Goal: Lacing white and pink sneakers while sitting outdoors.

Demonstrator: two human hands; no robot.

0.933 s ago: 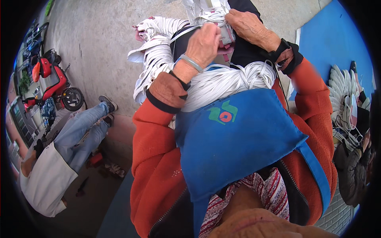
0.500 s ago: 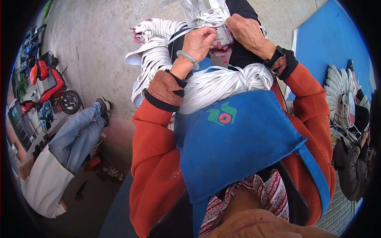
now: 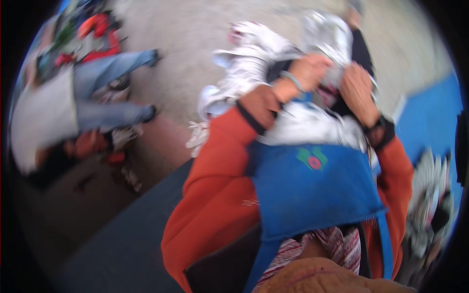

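Note:
Motion blurs the view. My left hand (image 3: pixel 313 72) has its fingers pressed together at the near left side of a white shoe upper (image 3: pixel 326 41); a white shoelace showed in its fingertips half a second ago, but blur hides it now. Against the right side of that upper, my right hand (image 3: pixel 359 89) is closed on its edge. Pinkish parts show between the hands. A thick bundle of white shoelaces (image 3: pixel 312 124) lies across my lap, above my blue apron (image 3: pixel 317 190). More laced white uppers (image 3: pixel 244 68) are stacked to the left of my hands.
A person in a white top (image 3: pixel 46 117) and jeans is at the left, near a red scooter (image 3: pixel 105 46). To the right lie a blue surface (image 3: pixel 432 110) and a pile of whitish pieces (image 3: pixel 425 190). Grey concrete (image 3: pixel 176 29) spreads ahead.
My head has turned, so my hands, the uppers and the lace bundle sit farther right and lower in view. Both hands remain at the same upper. The person at left appears higher in view.

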